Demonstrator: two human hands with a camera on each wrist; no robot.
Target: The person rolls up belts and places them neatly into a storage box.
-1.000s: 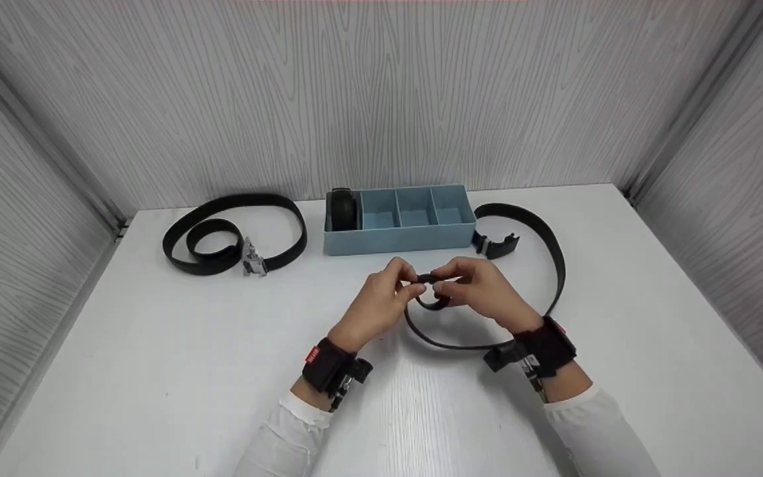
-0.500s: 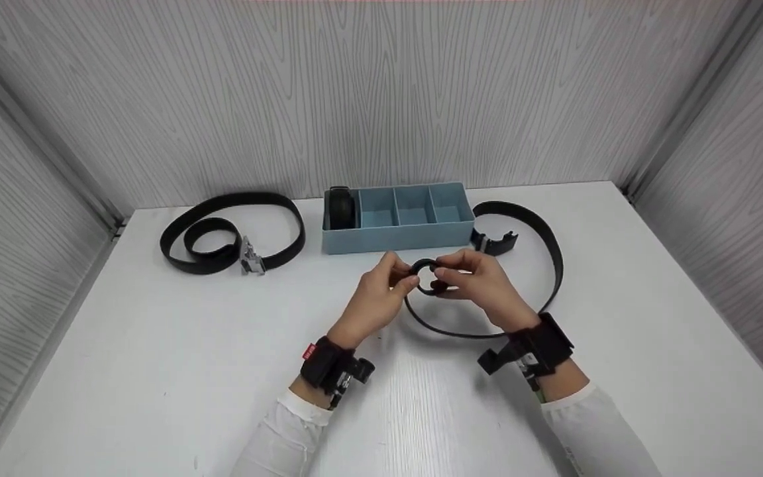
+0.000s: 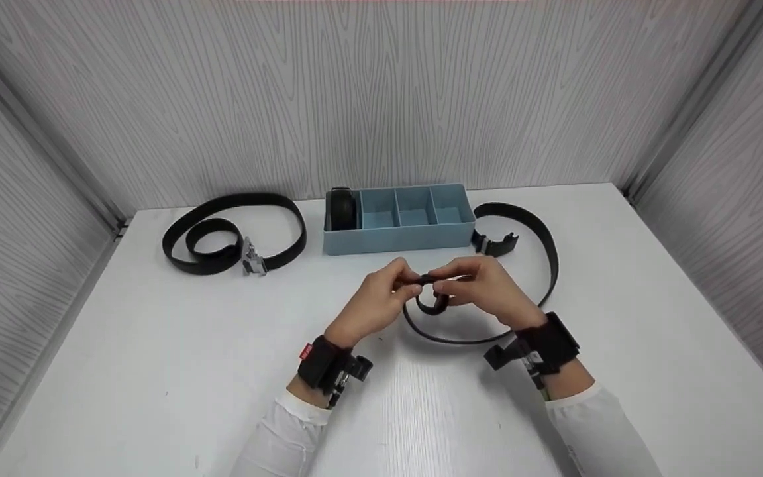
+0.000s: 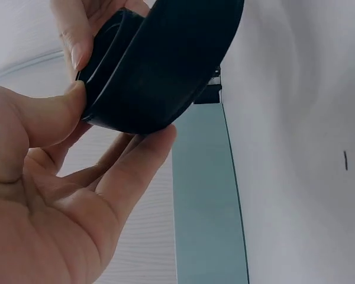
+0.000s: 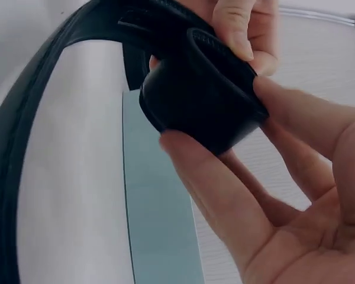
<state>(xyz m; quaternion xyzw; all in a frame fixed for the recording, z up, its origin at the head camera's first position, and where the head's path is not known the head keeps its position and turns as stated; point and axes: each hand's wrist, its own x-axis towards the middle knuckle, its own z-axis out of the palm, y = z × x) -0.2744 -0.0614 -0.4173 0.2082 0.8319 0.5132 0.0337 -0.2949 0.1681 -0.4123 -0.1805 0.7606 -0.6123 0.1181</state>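
A black belt (image 3: 550,258) lies on the white table (image 3: 156,344), looping from its buckle (image 3: 497,245) round to the middle, where its free end is rolled into a small coil (image 3: 432,298). My left hand (image 3: 388,295) and right hand (image 3: 481,285) both pinch that coil just above the table. In the left wrist view the thumb and fingers curl round the rolled belt (image 4: 160,65). The right wrist view shows the coil (image 5: 201,97) held between thumb and fingers, the belt's tail running off to the left.
A blue divided tray (image 3: 400,232) stands behind my hands, with a rolled black belt (image 3: 342,209) in its left compartment. A second black belt (image 3: 236,232) with a silver buckle (image 3: 252,260) lies at the back left. Grey panels wall the table on three sides.
The coil was lifted and showed as an open ring half a second ago; now both hands have lowered it and turned it over, with the loose loop on the table drawn a little shorter.
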